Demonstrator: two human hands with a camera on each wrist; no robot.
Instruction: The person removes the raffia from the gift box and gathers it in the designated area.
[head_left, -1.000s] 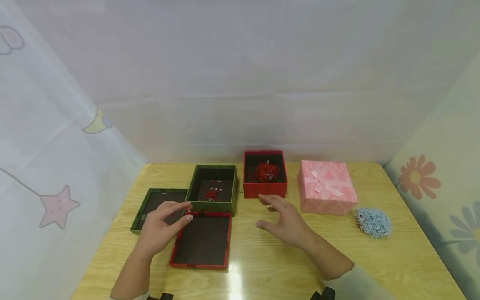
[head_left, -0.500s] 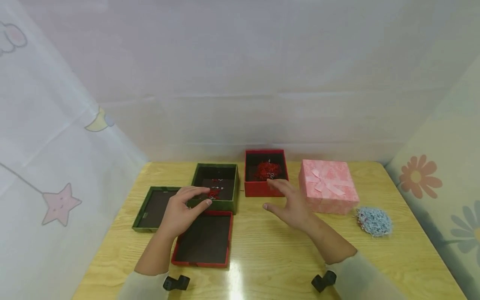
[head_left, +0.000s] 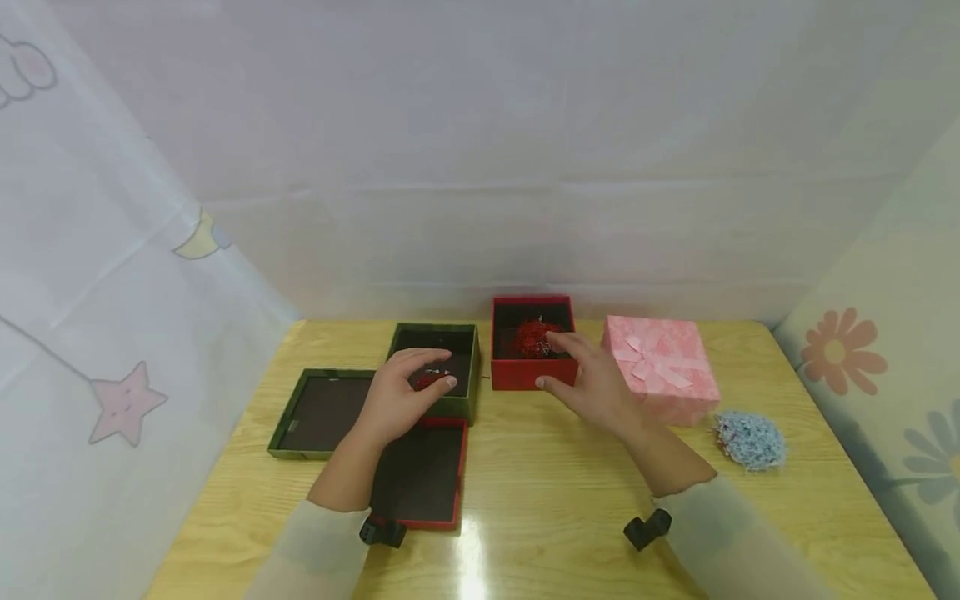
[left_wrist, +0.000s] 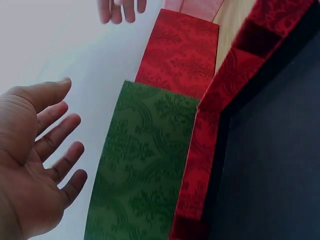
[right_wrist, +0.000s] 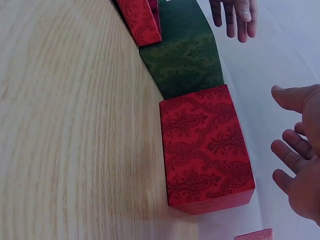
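Both hands had moved forward since the earlier frames: the left hand (head_left: 397, 396) now hung above an open, square green patterned box (head_left: 453, 408), and the right hand (head_left: 600, 383) was over the front right corner of an open, square red patterned box (head_left: 517, 375). Each had its thumb spread well away from its fingers, which were apart and slightly bent; the wrist views showed both palms bare.

Partly hidden by the left hand, a small tuft of red shreds (head_left: 429, 381) with silvery bits lay inside the green box. Just past the right fingertips, a larger clump of red crinkled shreds (head_left: 531, 337), with silvery pieces on it, sat in the red box; whether the fingers touched it could not be told.

Left of the left hand lay a shallow green lid (head_left: 326, 412), dark inside upward. Nearer the person, partly under the left wrist, was a shallow red lid (head_left: 423, 479), also dark side up, just beside the green box. To the right of the right hand stood a closed pink box with a ribbon bow (head_left: 658, 354), and farther right a light-blue fuzzy clump (head_left: 750, 440) rested on the pale wooden table (head_left: 540, 500).
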